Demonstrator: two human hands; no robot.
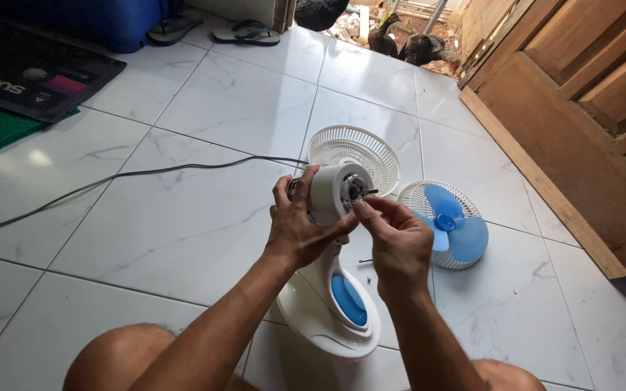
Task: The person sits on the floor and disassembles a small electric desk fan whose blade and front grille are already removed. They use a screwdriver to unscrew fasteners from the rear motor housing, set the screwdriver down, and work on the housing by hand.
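The left hand [297,228] grips the fan motor [331,192] above its base [327,318] on the floor [182,217]. The right hand [400,235] pinches its fingers [362,208] narrow at the shaft; the fiddly front fitting seems in hand. Next calls for a steady, fine pinch. Blade [454,226] and grilles lie just beside.

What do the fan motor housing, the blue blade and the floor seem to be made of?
Motor housing, gripped by the left hand: probably white moulded plastic, smooth and matte. Fan blade: likely translucent blue plastic, since the white grille shows faintly through it. Floor: glossy marble-look tiles, likely ceramic, with grey veins, grout lines and bright reflections.
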